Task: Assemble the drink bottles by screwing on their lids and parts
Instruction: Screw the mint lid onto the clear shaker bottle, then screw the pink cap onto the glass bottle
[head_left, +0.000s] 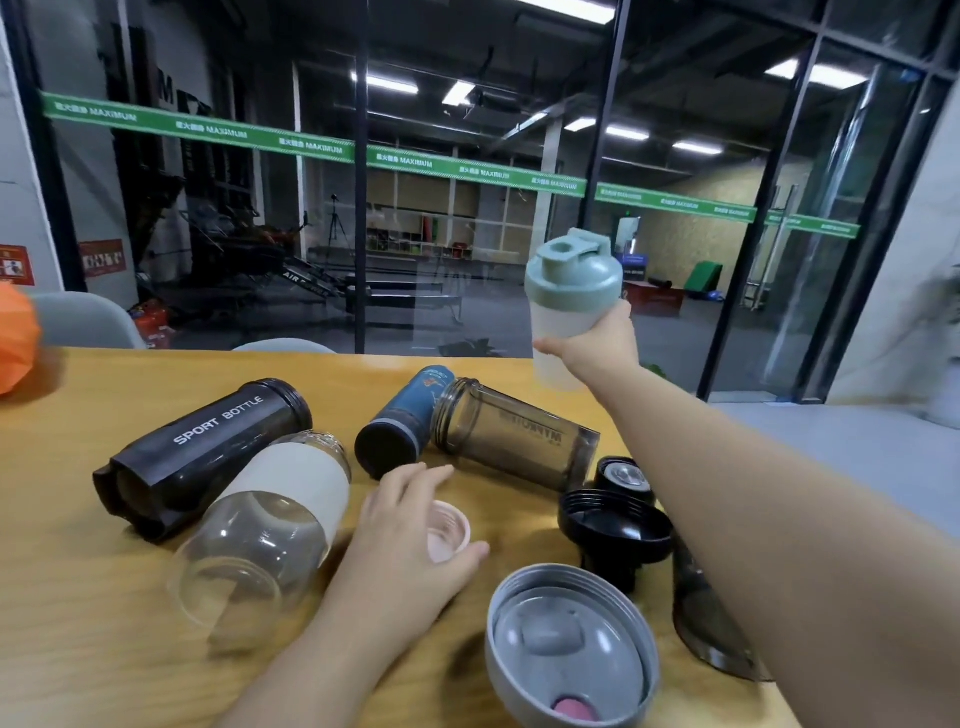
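Holding the frosted white shaker bottle with the sage-green screw lid (571, 306) beyond the far edge of the wooden table (78, 597), the right hand (597, 348) grips its body. The left hand (410, 540), fingers spread, rests over the small pink cap (449, 530). Risks: a careless set-down near the edge; the lying clear glass bottle with the grey sleeve (270, 525) rolling if nudged.

Green-lidded shaker (570, 306) upright, raised; other bottles (208, 457) lying lidless.
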